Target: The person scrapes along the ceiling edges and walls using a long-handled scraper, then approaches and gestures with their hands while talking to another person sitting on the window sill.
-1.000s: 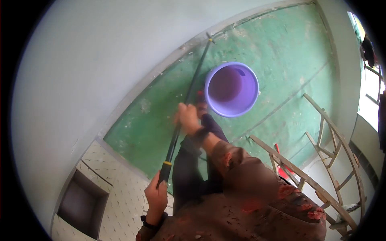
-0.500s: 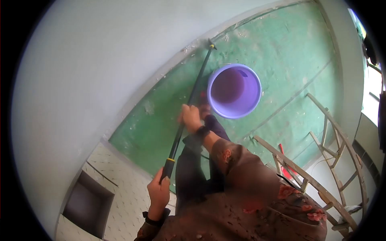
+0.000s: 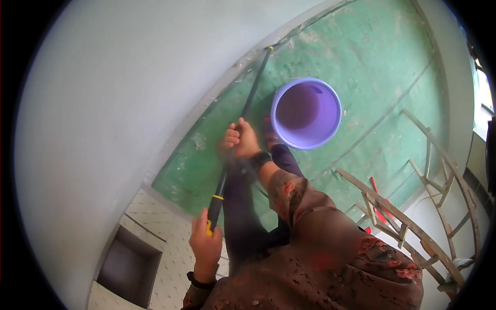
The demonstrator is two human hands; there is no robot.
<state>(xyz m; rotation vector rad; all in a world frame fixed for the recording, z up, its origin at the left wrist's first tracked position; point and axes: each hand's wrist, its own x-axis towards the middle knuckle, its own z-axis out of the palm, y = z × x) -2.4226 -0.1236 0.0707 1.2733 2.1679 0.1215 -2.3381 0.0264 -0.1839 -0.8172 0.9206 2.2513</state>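
A long dark pole (image 3: 254, 89) with yellow bands runs slantwise across the green floor. Its narrow far end lies at the foot of the wall. My left hand (image 3: 205, 242) is closed on the thick black grip at the near end, where a yellow part shows by the fingers. Farther up the shaft, my right hand (image 3: 242, 138) wraps round the pole, its fingers curled. Just right of the pole stands a purple bucket (image 3: 330, 134), upright with its mouth facing up; whether it holds anything is hard to tell.
A pale wall (image 3: 129, 93) borders the green floor (image 3: 372, 67) on the left. Wooden ladder-like frames (image 3: 413, 237) stand at the right, with a red object (image 3: 381, 201) behind them. A dark recess (image 3: 129, 266) is at the lower left. My legs are below the bucket.
The view has shifted slightly. The pole's far end has moved closer against the wall's foot. My left hand's hold has changed, uncovering a yellow part of the grip.
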